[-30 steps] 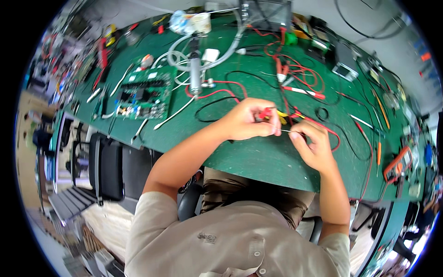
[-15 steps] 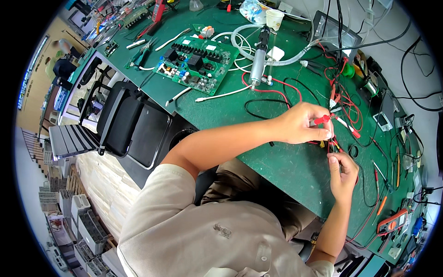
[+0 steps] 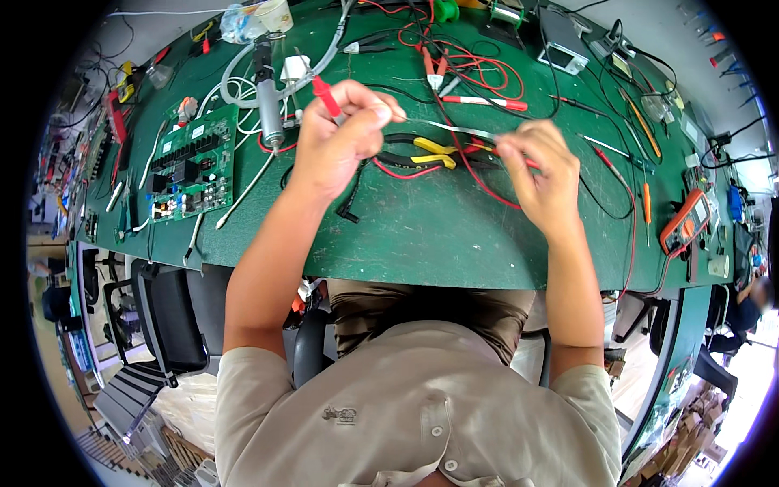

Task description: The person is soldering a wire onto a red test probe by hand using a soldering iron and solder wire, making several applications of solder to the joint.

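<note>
Over the middle of the green work mat (image 3: 454, 235), both hands are up off the surface. The left hand (image 3: 337, 138) has its fingers curled and pressed together around a red-handled tool (image 3: 326, 95), whose tip pokes out toward the far side, while thumb and forefinger pinch one end of a thin pale grey wire (image 3: 450, 128). That wire runs taut to the right, straight into the right hand (image 3: 540, 166), where thumb and fingertips pinch its other end; the remaining fingers are loosely folded. A red lead (image 3: 479, 174) trails from under the right hand down onto the mat.

Just below the stretched wire, lying on the mat, sit yellow-handled pliers (image 3: 430, 152) with black grips tangled in red and black leads. Off to the left lies a green circuit board (image 3: 191, 162) studded with components, and beside it a grey cylindrical metal tool (image 3: 269, 109) with white cable looping round it. Far side, a red-and-white probe pen (image 3: 483, 102) rests among more red wires. Over at the right edge sits an orange handheld multimeter (image 3: 686, 223), well apart from both hands.
</note>
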### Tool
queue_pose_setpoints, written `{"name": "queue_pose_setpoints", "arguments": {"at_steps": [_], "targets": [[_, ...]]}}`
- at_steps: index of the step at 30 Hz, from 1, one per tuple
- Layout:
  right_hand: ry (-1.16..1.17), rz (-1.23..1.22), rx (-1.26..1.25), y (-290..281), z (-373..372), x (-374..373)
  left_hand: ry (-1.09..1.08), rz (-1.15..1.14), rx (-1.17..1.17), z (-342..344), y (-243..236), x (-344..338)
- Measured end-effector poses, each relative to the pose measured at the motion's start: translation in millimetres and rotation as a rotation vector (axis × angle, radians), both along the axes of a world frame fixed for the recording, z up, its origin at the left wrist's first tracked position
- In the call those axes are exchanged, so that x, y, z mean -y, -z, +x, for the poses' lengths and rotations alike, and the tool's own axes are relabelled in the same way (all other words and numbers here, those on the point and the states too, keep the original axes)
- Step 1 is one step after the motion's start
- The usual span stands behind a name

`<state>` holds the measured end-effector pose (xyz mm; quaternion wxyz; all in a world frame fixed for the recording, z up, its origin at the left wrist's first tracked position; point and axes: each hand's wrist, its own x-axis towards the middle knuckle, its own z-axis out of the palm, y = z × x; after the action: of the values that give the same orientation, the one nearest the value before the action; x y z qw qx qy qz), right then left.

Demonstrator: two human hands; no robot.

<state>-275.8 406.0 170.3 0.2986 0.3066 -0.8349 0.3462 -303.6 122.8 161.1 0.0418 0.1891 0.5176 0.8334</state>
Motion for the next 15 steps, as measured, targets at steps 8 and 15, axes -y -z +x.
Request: {"name": "queue_pose_setpoints", "arguments": {"at_steps": [8,15], "targets": [[0.203,-0.249,-0.166,6,14,12,-0.136,0.073,0.155,3,1,-8],[-0.337,-0.222,0.392,18,30,35,0.018,0.142,0.177,9,4,-12]]}}
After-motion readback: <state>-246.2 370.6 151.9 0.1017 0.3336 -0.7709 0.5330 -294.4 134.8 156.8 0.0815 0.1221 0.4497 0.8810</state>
